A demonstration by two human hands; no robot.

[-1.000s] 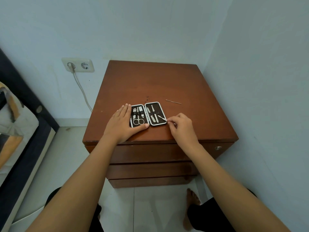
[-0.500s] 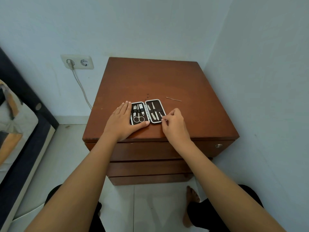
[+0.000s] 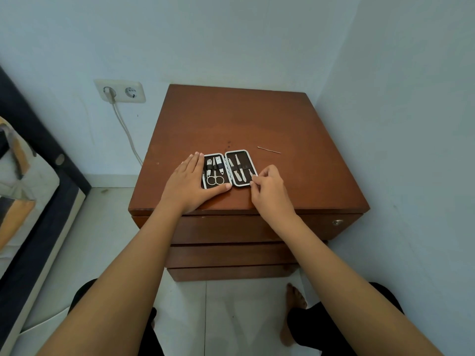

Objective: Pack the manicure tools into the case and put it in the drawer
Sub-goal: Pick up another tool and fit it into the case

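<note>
A small black manicure case [image 3: 229,152] with a white rim lies open flat on the brown nightstand [image 3: 231,119]. Its left half holds scissors [image 3: 215,180] and clippers, its right half several slim metal tools. My left hand [image 3: 191,183] lies flat against the case's left edge, thumb along its near edge. My right hand [image 3: 270,191] pinches a thin metal tool [image 3: 254,175] at the right half's near corner, its tip inside the case. One thin metal pick [image 3: 269,150] lies loose on the top, right of the case.
The nightstand has three shut drawers [image 3: 231,227]; the top one has a lock [image 3: 336,222] at its right. A wall stands close on the right. A socket with a cable [image 3: 119,91] is on the left wall, a bed [image 3: 30,201] at far left. My foot [image 3: 295,301] rests below.
My right hand has moved left from beside the case to its near right corner, bringing the thin tool into the right half. My left hand has stayed put.
</note>
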